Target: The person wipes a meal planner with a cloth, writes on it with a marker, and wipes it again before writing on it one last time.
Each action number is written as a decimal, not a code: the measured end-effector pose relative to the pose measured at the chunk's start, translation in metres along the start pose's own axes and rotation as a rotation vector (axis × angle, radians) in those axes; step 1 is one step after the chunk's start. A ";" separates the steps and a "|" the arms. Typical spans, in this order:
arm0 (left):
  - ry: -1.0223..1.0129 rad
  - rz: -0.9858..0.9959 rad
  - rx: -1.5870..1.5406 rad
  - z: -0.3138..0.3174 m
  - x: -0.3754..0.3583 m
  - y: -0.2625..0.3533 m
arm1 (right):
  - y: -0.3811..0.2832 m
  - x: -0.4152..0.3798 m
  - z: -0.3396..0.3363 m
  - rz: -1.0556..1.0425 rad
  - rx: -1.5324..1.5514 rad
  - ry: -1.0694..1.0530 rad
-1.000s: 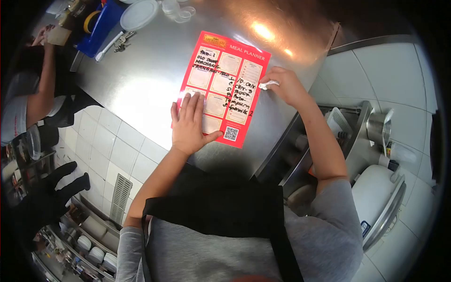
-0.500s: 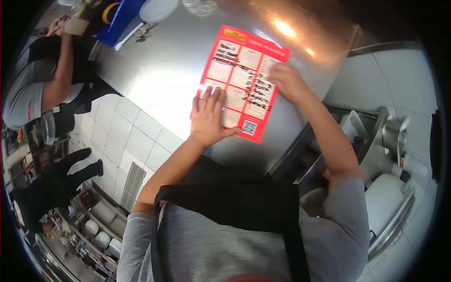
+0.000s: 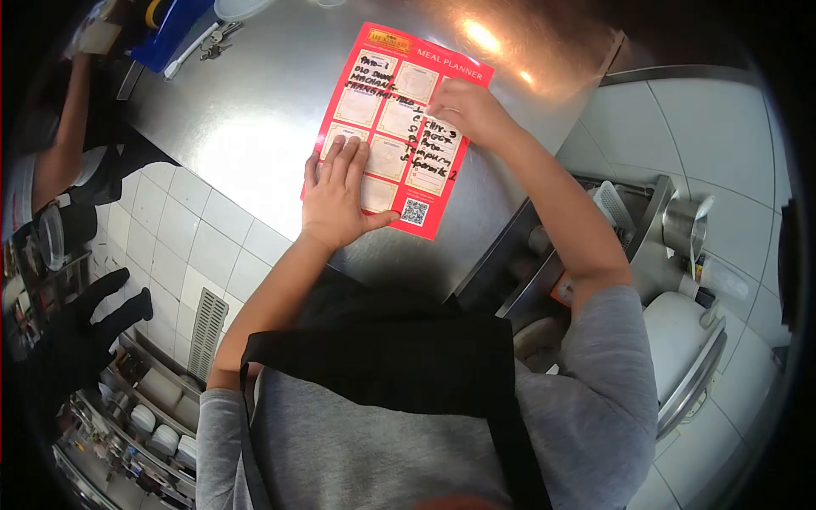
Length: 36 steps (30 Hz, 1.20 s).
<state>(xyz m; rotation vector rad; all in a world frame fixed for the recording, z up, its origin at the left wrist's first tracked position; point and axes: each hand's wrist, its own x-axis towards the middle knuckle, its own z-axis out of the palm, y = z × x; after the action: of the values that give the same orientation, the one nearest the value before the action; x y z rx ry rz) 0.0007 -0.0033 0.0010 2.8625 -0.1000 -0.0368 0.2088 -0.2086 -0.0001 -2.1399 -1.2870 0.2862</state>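
Observation:
A red meal planner sheet [image 3: 381, 194] with pale boxes and black handwriting lies on the steel table. My left hand [image 3: 337, 200] rests flat on its lower left part, fingers stretched out and thumb pointing toward the QR code [image 3: 415, 212]. On the sheet's right side, my right hand [image 3: 467, 110] has its fingers curled down over the upper end of the handwritten column. Whatever those fingertips may hold is hidden beneath them.
Keys [image 3: 219, 42], a white stick-like item [image 3: 191, 51] and a blue container [image 3: 170, 34] are at the table's far left. A co-worker's arm [image 3: 72, 144] shows beyond them. Steel pots [image 3: 684, 228] stand low on the right.
My view has shifted, so the sheet and table appear farther left and higher. My right hand has moved slightly up and left across the sheet. The left hand keeps its place.

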 end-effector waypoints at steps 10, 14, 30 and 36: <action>0.000 0.000 0.026 0.002 -0.001 -0.002 | -0.011 0.010 0.017 0.019 -0.042 0.100; 0.020 0.007 0.017 0.003 -0.001 -0.002 | -0.018 0.014 0.012 0.178 -0.081 0.094; 0.012 0.007 0.018 0.002 -0.001 -0.002 | -0.024 0.026 0.004 0.389 -0.095 -0.005; 0.019 0.009 0.014 0.002 -0.002 -0.002 | -0.018 0.016 0.001 0.354 -0.016 0.060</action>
<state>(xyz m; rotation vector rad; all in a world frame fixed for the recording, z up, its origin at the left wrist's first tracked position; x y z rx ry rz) -0.0014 -0.0014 -0.0017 2.8754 -0.1097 -0.0069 0.2036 -0.1881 0.0122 -2.3656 -0.8744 0.3535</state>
